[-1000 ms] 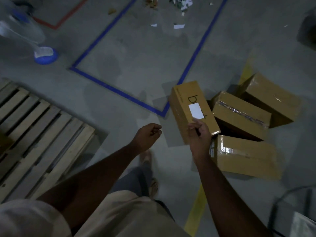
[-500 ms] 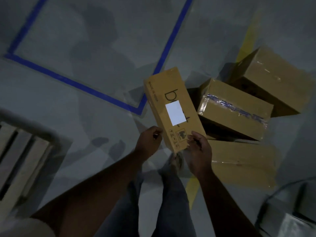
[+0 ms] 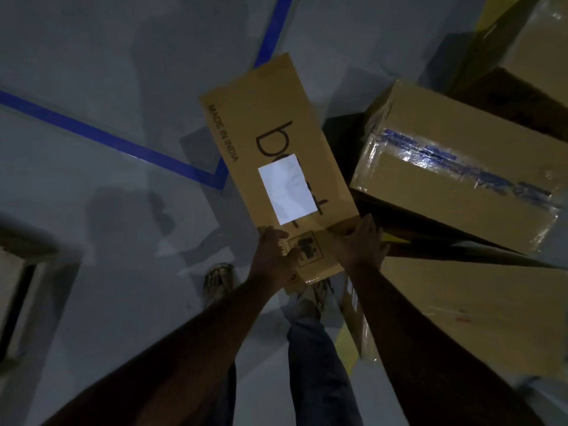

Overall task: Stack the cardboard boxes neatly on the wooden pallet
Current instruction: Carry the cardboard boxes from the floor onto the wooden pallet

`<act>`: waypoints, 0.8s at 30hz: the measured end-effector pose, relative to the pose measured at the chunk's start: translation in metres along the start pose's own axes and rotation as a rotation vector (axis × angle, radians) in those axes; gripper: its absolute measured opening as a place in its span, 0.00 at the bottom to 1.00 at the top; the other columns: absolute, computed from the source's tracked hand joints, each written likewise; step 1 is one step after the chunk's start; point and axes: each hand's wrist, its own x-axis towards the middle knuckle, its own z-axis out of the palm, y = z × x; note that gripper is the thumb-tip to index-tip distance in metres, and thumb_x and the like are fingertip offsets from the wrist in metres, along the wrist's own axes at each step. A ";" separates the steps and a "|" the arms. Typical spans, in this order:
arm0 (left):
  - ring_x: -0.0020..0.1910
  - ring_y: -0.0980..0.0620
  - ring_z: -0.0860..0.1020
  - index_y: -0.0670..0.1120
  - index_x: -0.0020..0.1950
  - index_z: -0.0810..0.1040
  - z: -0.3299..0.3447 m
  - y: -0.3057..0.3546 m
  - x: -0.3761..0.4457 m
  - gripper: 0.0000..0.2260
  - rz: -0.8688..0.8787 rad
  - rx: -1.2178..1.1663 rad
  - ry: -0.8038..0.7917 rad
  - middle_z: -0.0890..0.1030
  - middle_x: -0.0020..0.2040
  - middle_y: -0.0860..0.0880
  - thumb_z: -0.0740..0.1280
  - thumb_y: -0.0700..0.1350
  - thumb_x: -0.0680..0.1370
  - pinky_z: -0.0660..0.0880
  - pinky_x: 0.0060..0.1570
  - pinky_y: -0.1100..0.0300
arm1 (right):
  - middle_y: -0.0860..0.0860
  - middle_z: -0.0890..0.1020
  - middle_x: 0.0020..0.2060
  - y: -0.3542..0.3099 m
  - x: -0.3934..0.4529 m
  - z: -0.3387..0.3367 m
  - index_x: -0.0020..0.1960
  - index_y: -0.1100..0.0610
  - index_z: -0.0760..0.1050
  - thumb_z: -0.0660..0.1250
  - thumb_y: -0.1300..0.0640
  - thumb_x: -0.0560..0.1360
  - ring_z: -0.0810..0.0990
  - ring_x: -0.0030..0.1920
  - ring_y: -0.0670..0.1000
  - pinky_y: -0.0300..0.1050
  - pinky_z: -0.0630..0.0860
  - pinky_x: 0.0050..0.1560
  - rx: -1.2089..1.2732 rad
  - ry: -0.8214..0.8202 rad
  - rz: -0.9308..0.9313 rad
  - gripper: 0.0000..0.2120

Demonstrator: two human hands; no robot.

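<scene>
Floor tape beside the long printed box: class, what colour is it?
Blue floor tape, clearest in the head view.

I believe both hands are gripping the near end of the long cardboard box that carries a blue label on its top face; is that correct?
Not quite: the label is white, not blue, as the head view shows. The rest holds: the left hand and right hand both grip the near end of the long cardboard box. The only blue nearby is the floor tape.
</scene>
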 end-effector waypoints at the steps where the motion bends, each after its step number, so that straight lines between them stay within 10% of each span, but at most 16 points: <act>1: 0.56 0.55 0.71 0.45 0.65 0.73 0.005 -0.004 0.001 0.17 -0.017 -0.008 0.001 0.71 0.63 0.49 0.71 0.45 0.78 0.68 0.45 0.69 | 0.56 0.57 0.83 0.004 0.005 0.002 0.84 0.59 0.48 0.66 0.35 0.75 0.52 0.83 0.60 0.67 0.48 0.79 -0.025 -0.001 -0.001 0.49; 6: 0.59 0.53 0.72 0.45 0.70 0.71 0.014 -0.013 -0.002 0.20 -0.056 -0.129 0.011 0.72 0.66 0.47 0.69 0.51 0.81 0.67 0.50 0.65 | 0.55 0.73 0.73 0.005 0.012 0.007 0.75 0.56 0.69 0.62 0.35 0.73 0.66 0.77 0.59 0.69 0.52 0.77 0.050 0.016 0.007 0.37; 10: 0.60 0.49 0.78 0.52 0.63 0.73 0.011 -0.017 -0.002 0.24 -0.070 -0.263 0.133 0.76 0.60 0.52 0.67 0.67 0.76 0.74 0.52 0.55 | 0.55 0.79 0.62 -0.012 -0.030 0.008 0.61 0.56 0.80 0.62 0.42 0.76 0.77 0.63 0.57 0.50 0.70 0.66 0.245 0.056 -0.204 0.22; 16: 0.60 0.49 0.79 0.52 0.68 0.70 -0.009 -0.060 -0.016 0.39 -0.137 -0.375 0.376 0.78 0.61 0.50 0.70 0.76 0.67 0.78 0.61 0.43 | 0.48 0.84 0.60 -0.049 -0.072 0.050 0.65 0.55 0.81 0.65 0.55 0.83 0.82 0.62 0.48 0.44 0.77 0.65 0.777 -0.577 -0.146 0.13; 20: 0.68 0.48 0.75 0.59 0.77 0.59 -0.050 -0.115 -0.018 0.43 -0.161 -0.390 0.338 0.73 0.71 0.54 0.74 0.70 0.68 0.77 0.63 0.43 | 0.46 0.78 0.62 -0.067 -0.059 0.074 0.73 0.53 0.74 0.67 0.52 0.82 0.78 0.65 0.50 0.44 0.74 0.61 0.583 -0.383 -0.120 0.19; 24: 0.62 0.47 0.80 0.62 0.73 0.67 -0.074 -0.172 -0.002 0.39 -0.278 -0.561 0.361 0.80 0.65 0.54 0.78 0.66 0.66 0.80 0.60 0.40 | 0.53 0.56 0.83 -0.042 -0.024 0.109 0.84 0.51 0.44 0.77 0.38 0.71 0.56 0.81 0.61 0.62 0.62 0.77 0.099 -0.413 0.077 0.56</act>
